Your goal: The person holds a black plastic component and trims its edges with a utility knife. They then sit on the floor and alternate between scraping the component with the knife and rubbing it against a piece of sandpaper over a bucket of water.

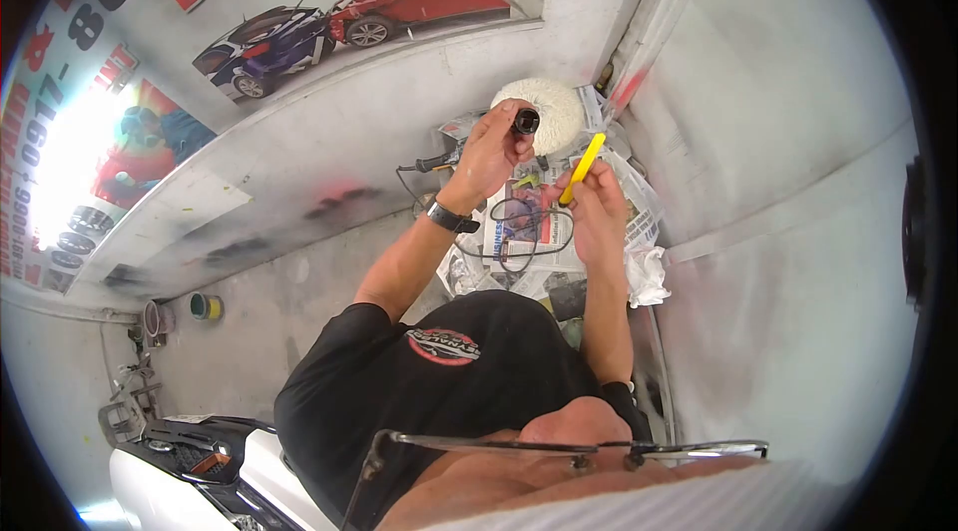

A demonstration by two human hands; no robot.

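My left hand (489,160), with a black watch (451,218) on its wrist, is closed around a short black cylindrical piece (526,121). Its round end faces up and shows a squarish opening. To the right and a little lower, my right hand (599,217) pinches a slim yellow bar-shaped tool (583,170), tilted up and to the right. The two held things are apart. Just behind my hands lies a fluffy white wool polishing pad (552,110). A black handle (433,164) sticks out beside my left wrist, and a black cord (507,255) loops below my hands.
Newspaper sheets (544,232) cover the surface under my hands, with crumpled white paper (647,276) at right. Pale walls (778,132) stand close on the right and ahead, one bearing a car poster (369,12). Cans (206,306) and a white motorcycle (170,479) are at left.
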